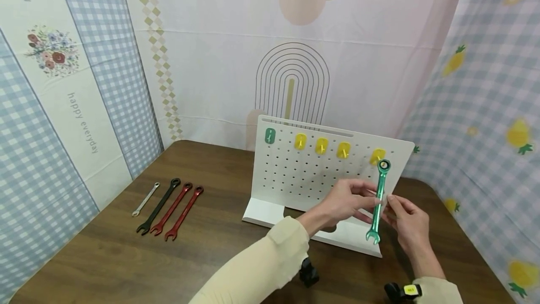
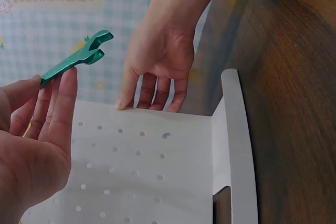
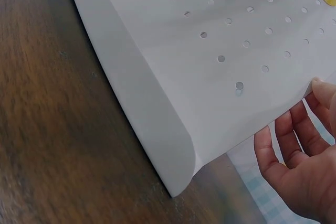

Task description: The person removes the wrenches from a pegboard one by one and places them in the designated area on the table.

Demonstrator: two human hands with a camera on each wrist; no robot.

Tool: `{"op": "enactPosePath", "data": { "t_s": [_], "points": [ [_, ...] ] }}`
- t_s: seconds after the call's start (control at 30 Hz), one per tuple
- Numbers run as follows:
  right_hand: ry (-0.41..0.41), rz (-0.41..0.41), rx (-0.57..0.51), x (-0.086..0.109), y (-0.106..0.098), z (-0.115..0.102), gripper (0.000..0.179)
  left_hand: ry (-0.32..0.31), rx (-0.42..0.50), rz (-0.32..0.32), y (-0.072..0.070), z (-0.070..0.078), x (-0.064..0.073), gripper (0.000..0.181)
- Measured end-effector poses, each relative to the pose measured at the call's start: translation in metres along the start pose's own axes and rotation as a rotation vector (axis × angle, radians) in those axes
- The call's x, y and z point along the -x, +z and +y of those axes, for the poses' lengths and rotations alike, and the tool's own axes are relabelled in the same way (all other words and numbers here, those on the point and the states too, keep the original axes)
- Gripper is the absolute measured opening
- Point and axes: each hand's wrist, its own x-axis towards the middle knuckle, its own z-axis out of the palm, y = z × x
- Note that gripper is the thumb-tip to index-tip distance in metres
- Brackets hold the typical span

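Note:
In my left hand (image 1: 347, 201) I hold a green ratcheting wrench (image 1: 381, 186), pinched at its shaft between thumb and fingers. Its ring end points up and overlaps a yellow hook (image 1: 374, 157) in the head view; whether they touch I cannot tell. The open end (image 2: 94, 50) shows beyond my fingers in the left wrist view. With my right hand (image 1: 411, 223) I grip the right edge of a white pegboard (image 1: 291, 172), the thumb at the edge and the fingers partly behind it, as the right wrist view (image 3: 304, 156) shows.
Left of the board lie a small silver wrench (image 1: 146, 199), a black wrench (image 1: 159, 205) and two red wrenches (image 1: 172, 208) on the brown wooden table (image 1: 105, 252). More yellow hooks (image 1: 321, 146) and a green hook (image 1: 270, 136) line the board's top. Patterned cloths (image 1: 202, 60) hang around.

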Motion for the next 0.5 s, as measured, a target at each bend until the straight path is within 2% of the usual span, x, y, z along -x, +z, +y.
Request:
{"op": "enactPosePath", "data": {
  "t_s": [0.27,0.5],
  "points": [
    [-0.001,0.023,-0.003,-0.001,0.001,0.001,0.047,-0.017,0.035,-0.050,-0.011,-0.005,0.006,0.029],
    [-0.006,0.050,0.005,-0.004,0.003,0.003,0.049,-0.024,0.106,-0.072,-0.022,-0.013,0.010,0.031]
  ]
}}
